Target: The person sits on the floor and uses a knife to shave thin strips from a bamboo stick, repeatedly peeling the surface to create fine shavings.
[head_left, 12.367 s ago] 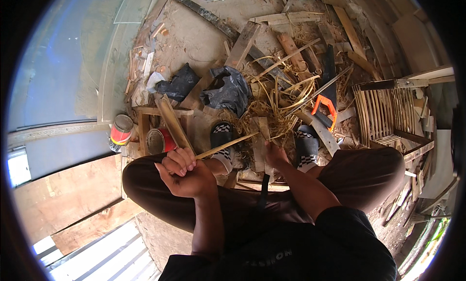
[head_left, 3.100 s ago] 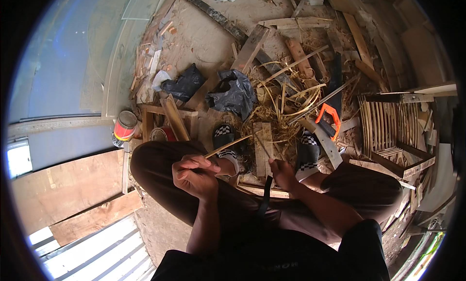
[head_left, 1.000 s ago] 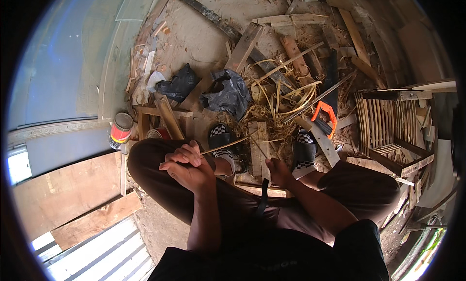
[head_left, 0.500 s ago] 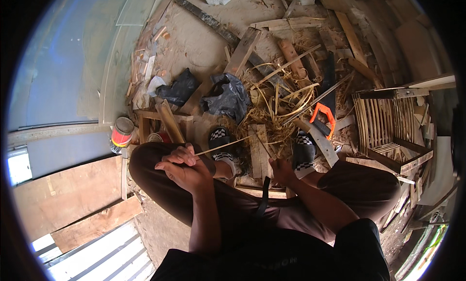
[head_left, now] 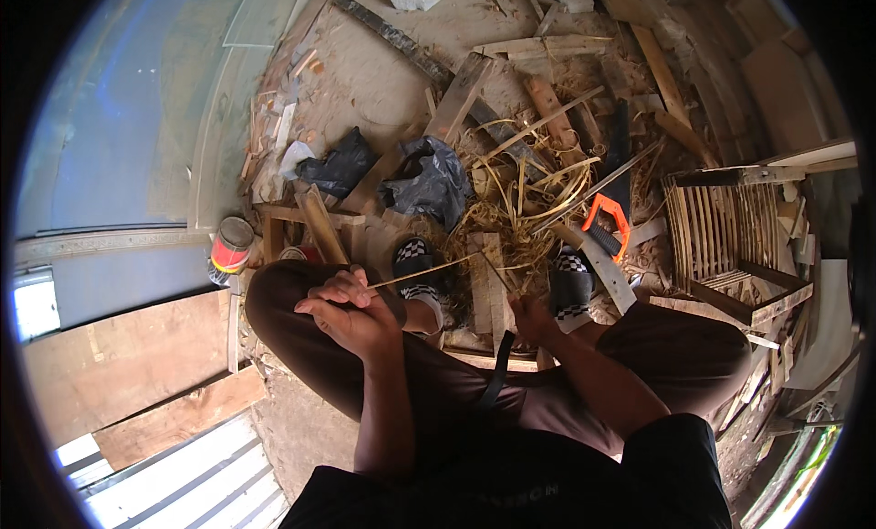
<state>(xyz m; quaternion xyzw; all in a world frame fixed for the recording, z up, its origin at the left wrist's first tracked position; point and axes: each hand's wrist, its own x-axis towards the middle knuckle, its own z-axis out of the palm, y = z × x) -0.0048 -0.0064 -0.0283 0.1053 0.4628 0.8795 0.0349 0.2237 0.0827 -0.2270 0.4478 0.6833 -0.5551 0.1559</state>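
Observation:
I sit with knees apart over a wood-littered floor. My left hand (head_left: 347,312) is closed on one end of a thin pale bamboo strip (head_left: 429,271) that runs right toward my right hand (head_left: 532,316). My right hand grips a thin blade or tool, dark and hard to make out, set against the strip above a wooden block (head_left: 488,292) between my feet. Checkered slippers (head_left: 415,260) are on both feet. A pile of curled bamboo shavings (head_left: 525,178) lies just beyond the block.
A handsaw with an orange handle (head_left: 604,228) lies right of my feet. A slatted wooden crate (head_left: 730,237) stands at the right. Two black plastic bags (head_left: 429,178) and a red-and-yellow can (head_left: 228,249) sit to the left, among scattered planks and offcuts.
My left hand has drawn the strip slightly toward me and lower over my left knee. The right hand stays at the block.

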